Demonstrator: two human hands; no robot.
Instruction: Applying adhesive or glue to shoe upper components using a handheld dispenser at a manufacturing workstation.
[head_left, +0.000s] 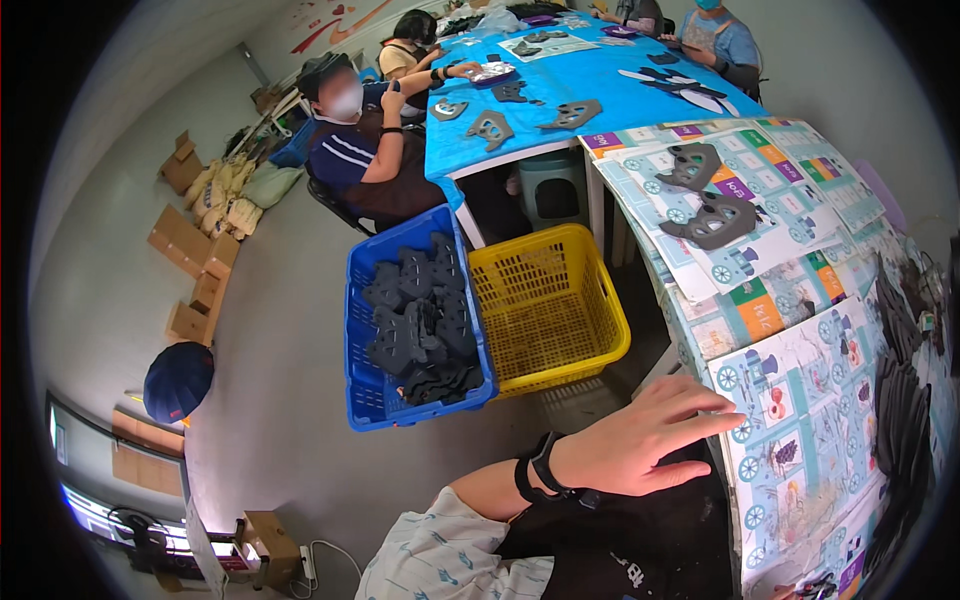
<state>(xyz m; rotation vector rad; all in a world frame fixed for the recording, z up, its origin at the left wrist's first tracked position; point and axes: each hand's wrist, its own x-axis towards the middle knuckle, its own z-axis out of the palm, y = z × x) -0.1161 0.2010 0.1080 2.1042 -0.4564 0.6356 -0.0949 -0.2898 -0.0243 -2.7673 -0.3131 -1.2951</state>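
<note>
Fingers [700, 428] of the left hand [635, 435] spread loosely, apparently empty, at the edge of the printed sheet [800, 480]; dark pieces [905, 430] lie rightward, piled lengthwise away from the body.

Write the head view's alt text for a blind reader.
Bare left hand, fingers extended, by a printed table covering. Beyond are a blue crate of dark grey pieces and a yellow crate; farther off, people are around a blue-topped table.

One blue rectangular plastic basket [372, 398]; one yellow rectangular plastic basket [608, 335]; two dark grey cut-out pieces [735, 213] on patterned paper [748, 266].
</note>
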